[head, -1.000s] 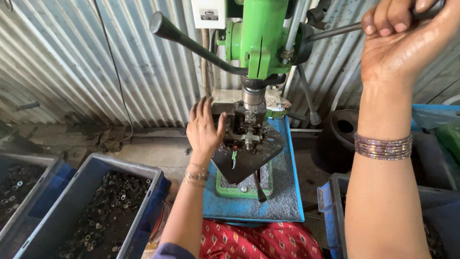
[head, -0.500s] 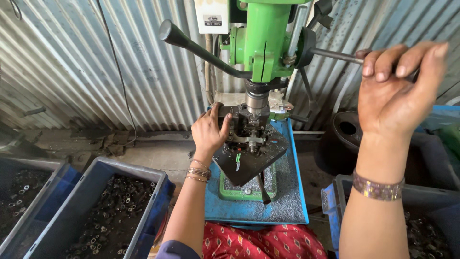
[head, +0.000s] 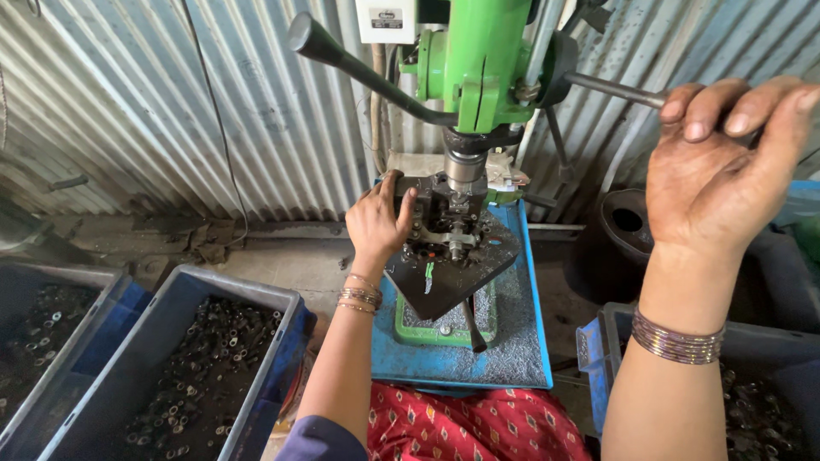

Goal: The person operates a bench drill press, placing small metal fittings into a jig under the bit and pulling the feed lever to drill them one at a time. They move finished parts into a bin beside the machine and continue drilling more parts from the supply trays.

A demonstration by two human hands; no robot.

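Gripping: right hand (head: 713,183) curls its fingers over the thin dark steel feed lever (head: 615,89) at its outer end
Lever axis: long, running from the green bench drill press (head: 487,60) out rightward, nearly level
Left hand (head: 377,224): fingers closed on the dark metal fixture (head: 448,235) under the spindle
Surface: blue tray (head: 512,341) carrying the green base
Room: corrugated metal wall (head: 171,102); blue plastic crate of small dark metal parts (head: 196,358) on the floor, left
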